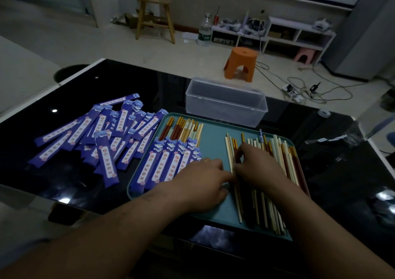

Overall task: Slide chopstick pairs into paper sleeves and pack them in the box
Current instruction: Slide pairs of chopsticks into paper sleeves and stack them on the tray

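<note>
On tray [213,133] R side, loose chopsticks [264,206] are pinched by the right hand [258,167], fingers curled. Beside it the left hand [201,178] is laid w/ fingertips at the same sticks; its grip cannot be told. Sleeved pairs [168,165] are lined up on tray L side. Loose sleeves [100,133] are piled on desk [128,79]. Clear box [224,101] is set behind tray.

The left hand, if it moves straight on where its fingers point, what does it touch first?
Probably the loose chopsticks on the tray, just where the right hand pinches some. The left hand seems nearly touching them, but depth is unclear.
</note>
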A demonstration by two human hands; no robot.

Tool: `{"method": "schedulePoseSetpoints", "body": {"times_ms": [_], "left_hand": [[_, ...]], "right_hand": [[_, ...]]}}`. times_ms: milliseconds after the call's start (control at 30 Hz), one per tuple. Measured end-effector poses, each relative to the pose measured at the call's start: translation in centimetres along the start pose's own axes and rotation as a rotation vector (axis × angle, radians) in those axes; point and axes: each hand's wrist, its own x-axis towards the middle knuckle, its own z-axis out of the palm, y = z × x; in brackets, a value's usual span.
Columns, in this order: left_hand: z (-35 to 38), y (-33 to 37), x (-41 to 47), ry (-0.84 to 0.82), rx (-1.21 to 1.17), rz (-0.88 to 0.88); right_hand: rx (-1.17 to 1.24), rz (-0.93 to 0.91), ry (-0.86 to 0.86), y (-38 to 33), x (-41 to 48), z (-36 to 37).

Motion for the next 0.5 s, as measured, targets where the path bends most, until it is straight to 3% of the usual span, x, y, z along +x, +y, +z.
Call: {"method": "schedulePoseSetpoints", "body": {"times_ms": [333, 500], "left_hand": [[0.0, 0.9, 0.3, 0.038, 0.063, -0.021], [0.1, 1.2, 0.8, 0.056, 0.077, -0.043]], "right_hand": [[0.048, 0.040, -0.003, 1.3, 0.2, -0.5], [0.085, -0.044, 0.013, 0.7, 0.1, -0.3]]}}
